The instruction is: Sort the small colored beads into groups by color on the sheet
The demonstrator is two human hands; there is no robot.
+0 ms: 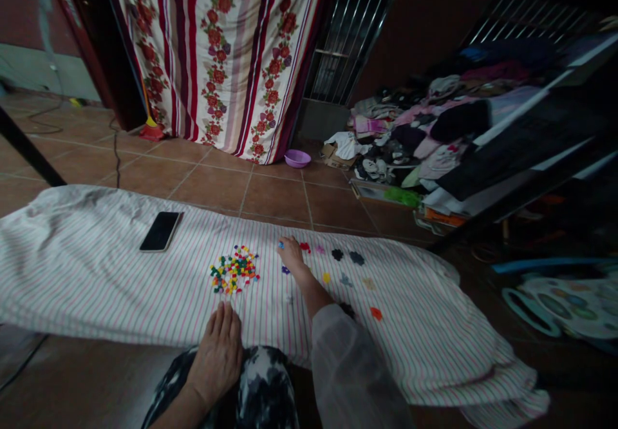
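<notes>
My left hand (222, 340) lies flat with its fingers stretched out, at the near edge of the striped cloth (111, 281). Just beyond its fingertips is a loose pile of small multicoloured cubes (235, 270). Right of that pile, my right hand (290, 255) is low over the cloth, fingers closed around a small blue piece (281, 245); its exact shape is partly hidden. Small colour-sorted clusters lie around this hand: red (304, 247), pink (320, 249), purple (286, 270), yellow (326, 277), black (337, 254), dark grey (356, 258), grey-blue (346, 279), beige (369, 283) and orange (376, 314).
A phone (161, 232) rests on the cloth at the left. Behind are a tiled floor, a floral curtain (217, 62), a purple basin (297, 158) and a heap of clothes (415, 120). Dark poles slant at both sides. A light-blue plastic item (531, 313) is at the right.
</notes>
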